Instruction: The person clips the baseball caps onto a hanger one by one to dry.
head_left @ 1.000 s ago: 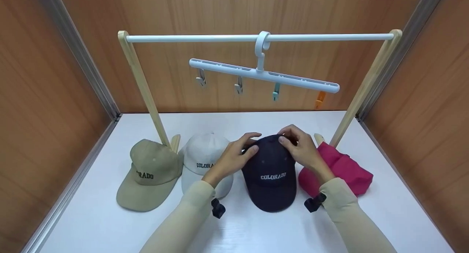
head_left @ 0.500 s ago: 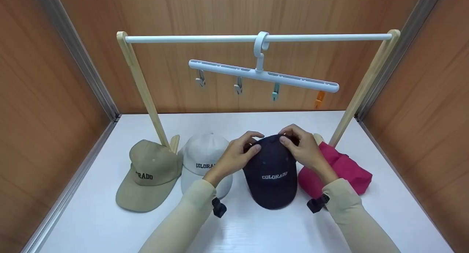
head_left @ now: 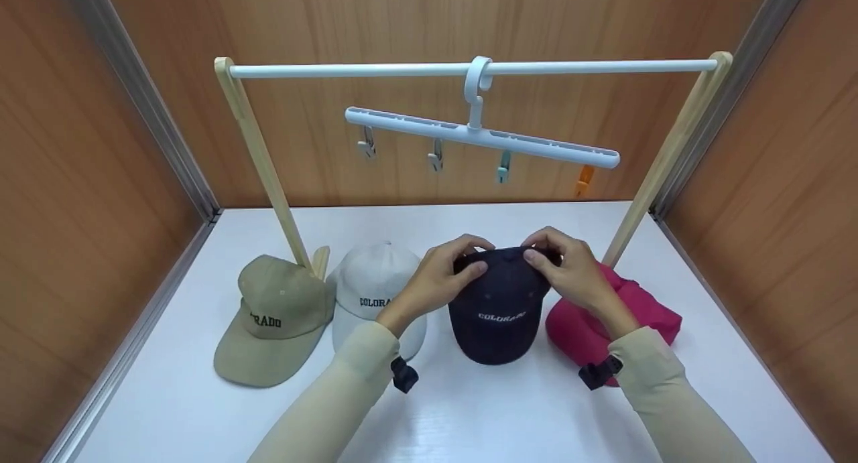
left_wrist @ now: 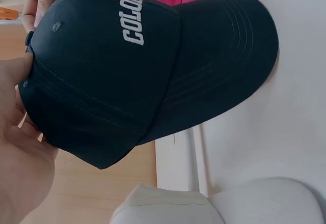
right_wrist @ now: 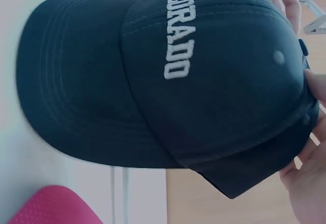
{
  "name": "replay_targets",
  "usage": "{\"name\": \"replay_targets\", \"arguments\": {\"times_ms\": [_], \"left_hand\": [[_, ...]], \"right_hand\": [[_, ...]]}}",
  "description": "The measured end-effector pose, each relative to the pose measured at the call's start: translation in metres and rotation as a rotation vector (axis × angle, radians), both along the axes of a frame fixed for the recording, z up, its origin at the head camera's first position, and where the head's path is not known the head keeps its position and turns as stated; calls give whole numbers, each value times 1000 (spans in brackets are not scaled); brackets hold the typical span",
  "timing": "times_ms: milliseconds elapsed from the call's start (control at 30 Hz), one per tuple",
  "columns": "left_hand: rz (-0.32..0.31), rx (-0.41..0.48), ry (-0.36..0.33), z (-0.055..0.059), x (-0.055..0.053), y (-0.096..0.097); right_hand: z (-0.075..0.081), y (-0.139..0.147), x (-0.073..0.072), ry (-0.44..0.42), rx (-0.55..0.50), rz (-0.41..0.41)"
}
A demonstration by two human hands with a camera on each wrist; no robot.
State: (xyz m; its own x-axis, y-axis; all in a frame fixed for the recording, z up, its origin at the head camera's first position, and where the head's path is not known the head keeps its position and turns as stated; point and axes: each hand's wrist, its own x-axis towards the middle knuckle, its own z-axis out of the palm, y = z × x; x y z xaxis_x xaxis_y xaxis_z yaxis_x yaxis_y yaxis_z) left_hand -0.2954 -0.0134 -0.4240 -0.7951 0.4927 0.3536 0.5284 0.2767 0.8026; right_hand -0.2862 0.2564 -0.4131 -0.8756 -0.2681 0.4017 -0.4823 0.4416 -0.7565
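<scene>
A navy baseball cap (head_left: 499, 299) with white COLORADO lettering faces front, its brim toward the near side. My left hand (head_left: 436, 279) pinches the upper left of its crown, thumb on the front and fingers behind. At the upper right, my right hand (head_left: 575, 274) pinches the crown the same way. Both wrist views show the navy cap (left_wrist: 97, 66) between the thumbs and fingers; whether its brim touches the table cannot be told. To the left sits a white cap (head_left: 379, 275), partly behind my left forearm. A crumpled pink cap (head_left: 647, 312) lies beside my right wrist.
A beige cap (head_left: 281, 295) rests at the far left. Behind the caps, a wooden rack holds a white bar (head_left: 335, 70). From it hangs a tilted light-blue hanger (head_left: 482, 139) with several clips, including a teal one (head_left: 503, 167) and an orange one (head_left: 584, 180).
The navy cap's brim has drawn up and away from the near edge, and its crown tilts back. My hands have shifted slightly right, the right one more, with a wider gap between them.
</scene>
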Motion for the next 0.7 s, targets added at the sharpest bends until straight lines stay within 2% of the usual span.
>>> {"name": "replay_targets", "arguments": {"times_ms": [233,500,700], "left_hand": [[-14,-24,39,6,-1,8],[-18,-8,111,12,-3,20],[-17,-1,105,18,-3,27]], "right_hand": [[8,15,4,-24,66,4],[12,27,6,-3,70,-3],[15,34,10,8,84,-23]]}}
